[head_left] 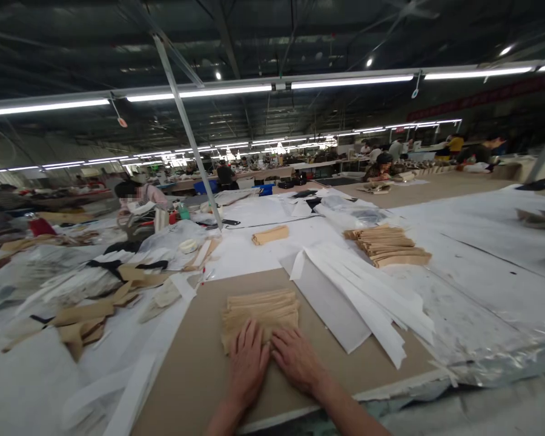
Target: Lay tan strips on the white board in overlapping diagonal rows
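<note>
A low stack of folded tan fabric pieces (pixel 261 306) lies on a brown board in front of me, its layers overlapping in rows. My left hand (pixel 249 358) rests palm down at the stack's near edge, fingers stretched forward over the cloth. Beside it, my right hand (pixel 296 358) also lies palm down, its slightly bent fingertips touching the near right part of the cloth. The two hands almost meet at the thumbs. Part of the stack's front edge is hidden under the fingers.
White paper strips (pixel 358 290) lie right of the brown board (pixel 186 363). Beyond them sits a larger tan fabric pile (pixel 388 245); a small tan bundle (pixel 270 235) lies farther back. Tan scraps (pixel 86 318) cover the left side. A metal post (pixel 186 127) rises behind. Several people work farther off.
</note>
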Action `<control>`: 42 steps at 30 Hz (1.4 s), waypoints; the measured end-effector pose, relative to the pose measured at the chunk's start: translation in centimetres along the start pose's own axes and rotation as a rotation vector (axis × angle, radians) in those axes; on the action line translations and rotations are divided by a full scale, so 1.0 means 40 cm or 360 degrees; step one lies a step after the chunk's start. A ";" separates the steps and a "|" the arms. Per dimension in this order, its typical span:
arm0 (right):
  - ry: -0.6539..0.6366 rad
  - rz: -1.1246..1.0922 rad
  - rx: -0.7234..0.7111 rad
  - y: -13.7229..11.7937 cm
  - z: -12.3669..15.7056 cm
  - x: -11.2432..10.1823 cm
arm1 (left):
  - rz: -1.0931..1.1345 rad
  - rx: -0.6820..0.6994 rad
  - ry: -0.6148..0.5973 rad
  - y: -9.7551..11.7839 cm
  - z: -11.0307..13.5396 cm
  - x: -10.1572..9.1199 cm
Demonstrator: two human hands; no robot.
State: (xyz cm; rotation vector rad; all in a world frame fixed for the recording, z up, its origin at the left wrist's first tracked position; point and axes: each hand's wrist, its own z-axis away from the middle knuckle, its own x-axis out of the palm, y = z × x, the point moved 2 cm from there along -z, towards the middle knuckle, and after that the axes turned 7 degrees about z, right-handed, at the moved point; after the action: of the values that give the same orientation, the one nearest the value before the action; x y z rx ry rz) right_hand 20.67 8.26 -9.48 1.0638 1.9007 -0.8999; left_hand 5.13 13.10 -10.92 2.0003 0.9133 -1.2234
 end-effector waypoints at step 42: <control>-0.0103 -0.0232 0.0049 0.054 -0.033 -0.004 | 0.0537 -0.0199 -0.1683 -0.116 -0.553 -0.061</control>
State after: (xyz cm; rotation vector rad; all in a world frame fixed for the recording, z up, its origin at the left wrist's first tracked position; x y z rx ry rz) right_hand 22.30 10.20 -9.20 0.9123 1.9349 -1.0362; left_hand 11.34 32.53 -0.93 1.0555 0.1063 -1.6596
